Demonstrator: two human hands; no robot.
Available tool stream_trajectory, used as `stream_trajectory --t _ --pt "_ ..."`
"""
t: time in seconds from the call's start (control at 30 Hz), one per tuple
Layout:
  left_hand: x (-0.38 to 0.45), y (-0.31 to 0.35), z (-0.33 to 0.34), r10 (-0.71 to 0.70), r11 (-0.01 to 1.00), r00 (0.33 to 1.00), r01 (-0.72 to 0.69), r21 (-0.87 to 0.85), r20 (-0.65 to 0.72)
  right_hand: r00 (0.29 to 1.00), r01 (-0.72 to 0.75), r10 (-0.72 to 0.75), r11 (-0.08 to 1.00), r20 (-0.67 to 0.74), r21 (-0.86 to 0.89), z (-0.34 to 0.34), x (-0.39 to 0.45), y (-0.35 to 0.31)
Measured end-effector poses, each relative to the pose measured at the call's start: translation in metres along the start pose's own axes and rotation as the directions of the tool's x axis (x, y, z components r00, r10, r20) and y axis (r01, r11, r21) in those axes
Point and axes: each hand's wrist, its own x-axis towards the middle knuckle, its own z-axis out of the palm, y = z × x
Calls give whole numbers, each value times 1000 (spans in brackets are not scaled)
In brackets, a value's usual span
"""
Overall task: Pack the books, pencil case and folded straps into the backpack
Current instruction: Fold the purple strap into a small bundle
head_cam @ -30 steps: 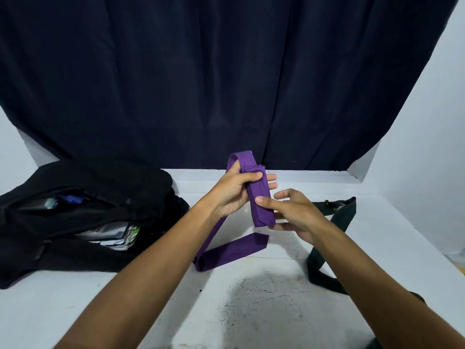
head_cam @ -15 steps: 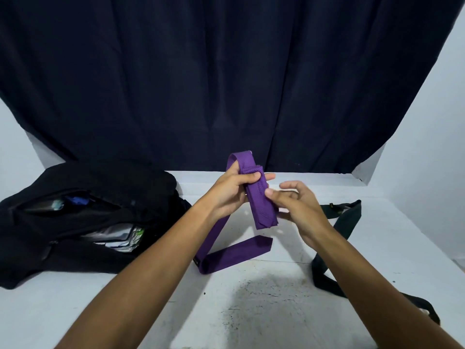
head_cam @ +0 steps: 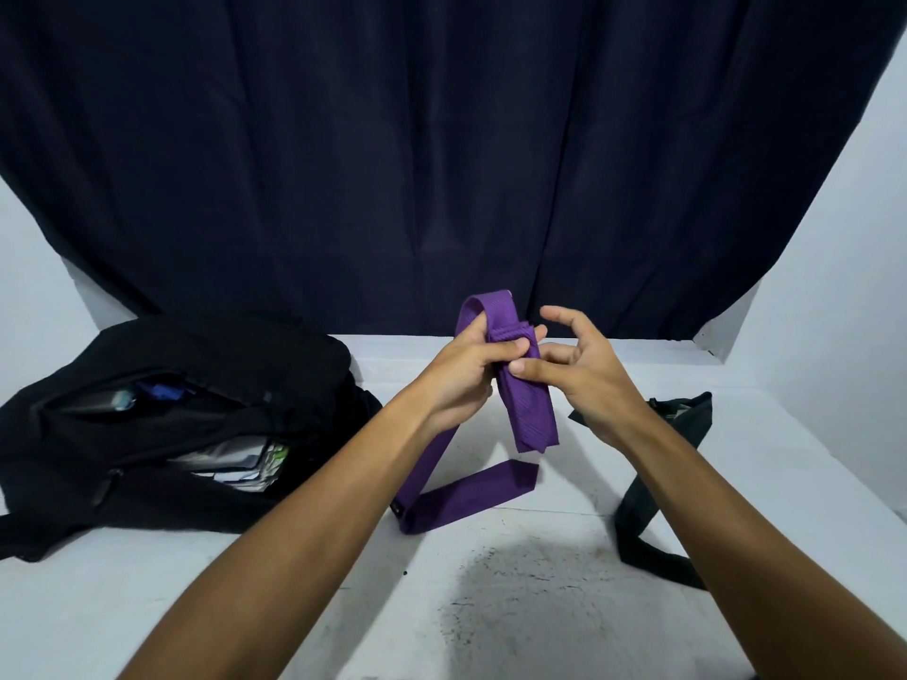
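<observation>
Currently the long flat purple woven fabric strap (head_cam: 527,409) is at centre, part-folded. Left hand (head_cam: 466,373) grips the folded bundle, fingers curled round it, loop standing toward 12 o'clock. Right hand (head_cam: 584,375) has thumb on the bundle's face, its fingers (head_cam: 559,316) loosely spread, not closed. Loose tail trails to 6 o'clock onto the white worktop (head_cam: 294,606). Strap looks light, limp, likely to unfold; best pinched across all layers. Black soft backpack (head_cam: 172,385) lies unzipped at 9 o'clock; dark green webbing strap (head_cam: 638,522) at 4 o'clock.
</observation>
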Motion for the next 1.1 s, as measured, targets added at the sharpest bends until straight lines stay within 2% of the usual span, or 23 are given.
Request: stream_trajectory --t 0.2,0.33,0.37,0.43,0.5,0.53,0.57,0.6,0.63,0.7,0.8,0.9,1.1 --pt "0 -7 -5 7 992 999 -3 124 -35 997 -53 54 999 47 -11 -1 0 -2" --pt "0 -1 -14 -31 949 999 33 312 -13 997 -57 55 998 54 32 -3 -1 -7" --pt "0 2 -17 5 928 999 9 374 -39 997 -55 52 998 59 42 -3 -1 -10" --pt "1 7 -18 186 908 965 -98 408 -183 997 -42 39 998 66 43 -6 -2 -18" --pt "5 9 -18 423 872 843 -280 402 -332 997 -30 27 998 75 49 -7 -1 -29" --pt "7 11 -18 518 827 788 -365 427 -331 997 -25 21 998 78 59 -8 0 -34" --pt "10 12 -17 570 789 768 -411 456 -292 997 -20 15 997 79 72 -8 1 -39" --pt "12 12 -14 576 771 785 -430 469 -228 997 -16 9 996 77 88 -8 2 -44" --pt "14 13 -11 544 781 825 -429 454 -156 997 -13 6 994 71 107 -8 3 -49" --pt "18 10 -5 436 864 896 -392 315 -83 999 -10 4 987 44 158 -8 5 -55" --pt "22 -3 1 254 966 956 -244 85 -147 999 -4 11 977 -32 213 -10 10 -57" --pt "19 -10 6 91 995 988 -94 -17 -128 992 0 26 979 -124 206 -11 13 -53" --pt "14 -5 16 4 995 998 -11 -97 -70 971 -14 52 987 -232 163 -5 8 -46"
